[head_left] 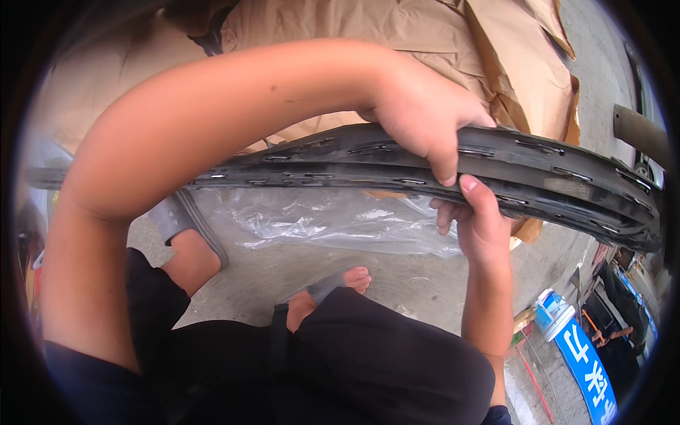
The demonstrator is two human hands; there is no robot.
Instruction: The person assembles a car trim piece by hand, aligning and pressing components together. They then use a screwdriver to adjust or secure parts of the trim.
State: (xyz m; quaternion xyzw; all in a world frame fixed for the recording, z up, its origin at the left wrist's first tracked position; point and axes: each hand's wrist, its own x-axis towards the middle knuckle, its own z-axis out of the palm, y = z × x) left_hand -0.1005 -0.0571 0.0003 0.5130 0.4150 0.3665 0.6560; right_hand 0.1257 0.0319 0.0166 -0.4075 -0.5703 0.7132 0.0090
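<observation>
A long, curved black bar (524,152) with rows of narrow slots, like a car bumper part, stretches across the view from left to right. Reaching over it from the left, my left hand (425,120) grips it right of the middle, thumb bent down over the near edge. My right hand (483,223) holds that near edge from below, its thumb on top close to the left thumb and its fingers curled underneath. The left hand's other fingers are mostly hidden behind the bar. My left forearm covers some of the bar's left part.
Crumpled brown paper (425,28) spreads beyond the bar. Clear plastic film (340,219) lies on the concrete floor (248,283) by my feet in grey slippers. At lower right are a white-and-blue bucket (552,312), a blue sign (584,368) and a red rod (535,386).
</observation>
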